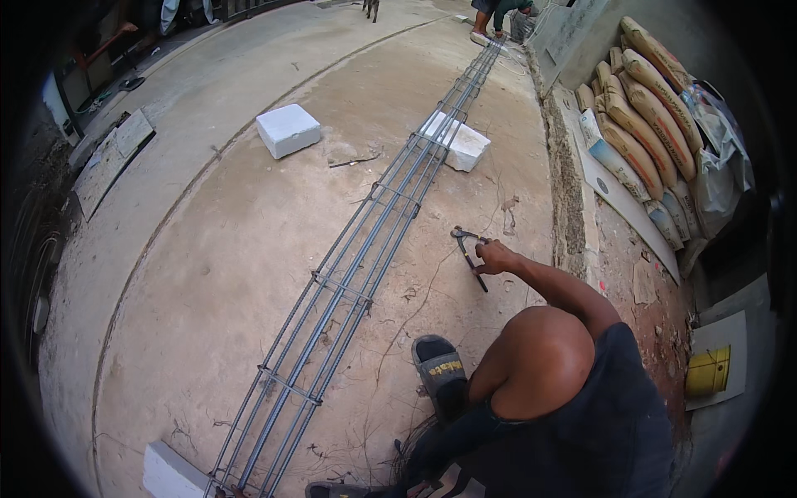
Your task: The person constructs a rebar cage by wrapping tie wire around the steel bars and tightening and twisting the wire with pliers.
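My right hand (pixel 495 256) grips a pair of end-cutting nippers (pixel 464 249) with dark and yellow handles spread apart, held over the concrete floor. Just the fingertips of my left hand (pixel 229 492) show at the bottom edge, against the near end of a rebar cage (pixel 342 283). Long ribbed bars with square stirrups make up this cage, which stretches diagonally away from me. White lightweight blocks lie beneath it, one near its far half (pixel 468 148) and one at the near end (pixel 174 471). Thin tie wire (pixel 408 445) lies bunched beside my sandal (pixel 439 373).
A person (pixel 514 7) bends over the cage's far end, one hand at it. Left of the cage sits another white block (pixel 288 131). Cement bags (pixel 647 112) are stacked along the right wall, near a yellow bucket (pixel 708 371). An animal's legs (pixel 372 9) show at the top.
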The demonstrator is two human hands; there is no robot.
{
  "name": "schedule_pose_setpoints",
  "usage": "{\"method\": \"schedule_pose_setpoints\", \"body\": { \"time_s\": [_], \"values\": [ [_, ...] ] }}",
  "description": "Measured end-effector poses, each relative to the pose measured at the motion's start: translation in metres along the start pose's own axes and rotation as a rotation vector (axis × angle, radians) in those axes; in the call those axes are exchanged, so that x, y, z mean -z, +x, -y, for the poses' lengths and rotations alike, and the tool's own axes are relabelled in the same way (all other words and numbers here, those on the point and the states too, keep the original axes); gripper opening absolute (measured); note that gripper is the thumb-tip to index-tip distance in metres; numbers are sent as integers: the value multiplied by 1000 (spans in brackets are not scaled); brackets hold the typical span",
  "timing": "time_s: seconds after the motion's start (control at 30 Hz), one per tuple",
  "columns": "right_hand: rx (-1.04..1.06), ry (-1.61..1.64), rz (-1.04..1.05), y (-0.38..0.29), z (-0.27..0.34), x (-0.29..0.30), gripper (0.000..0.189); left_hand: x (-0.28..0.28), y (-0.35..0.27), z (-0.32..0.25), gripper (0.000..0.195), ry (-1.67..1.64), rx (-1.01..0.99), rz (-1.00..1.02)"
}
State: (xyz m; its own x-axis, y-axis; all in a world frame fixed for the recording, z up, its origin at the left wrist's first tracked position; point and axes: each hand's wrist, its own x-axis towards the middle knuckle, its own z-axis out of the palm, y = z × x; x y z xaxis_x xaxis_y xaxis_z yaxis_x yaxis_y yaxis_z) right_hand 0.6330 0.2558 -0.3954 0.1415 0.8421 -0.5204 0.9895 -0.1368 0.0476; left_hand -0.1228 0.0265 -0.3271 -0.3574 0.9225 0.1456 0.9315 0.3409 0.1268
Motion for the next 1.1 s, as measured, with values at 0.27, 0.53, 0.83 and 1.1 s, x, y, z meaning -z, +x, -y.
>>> {"method": "schedule_pose_setpoints", "body": {
  "time_s": [0.27, 0.53, 0.83, 1.1],
  "values": [
    [-225, 217, -109, 19, -53, -49, 85, -13, -1, 0, 44, -53, 16, 139],
    [-160, 98, -89, 24, -55, -37, 80, -15, -11, 41, 47, -465, 98, 195],
    [-181, 62, -183, 29, -45, -55, 49, -22, -14, 55, 34, -520, 434, 271],
    [-246, 1540, 33, -8, 55, 58, 19, -39, -29, 66, 22, -735, 261, 189]
  ]
}}
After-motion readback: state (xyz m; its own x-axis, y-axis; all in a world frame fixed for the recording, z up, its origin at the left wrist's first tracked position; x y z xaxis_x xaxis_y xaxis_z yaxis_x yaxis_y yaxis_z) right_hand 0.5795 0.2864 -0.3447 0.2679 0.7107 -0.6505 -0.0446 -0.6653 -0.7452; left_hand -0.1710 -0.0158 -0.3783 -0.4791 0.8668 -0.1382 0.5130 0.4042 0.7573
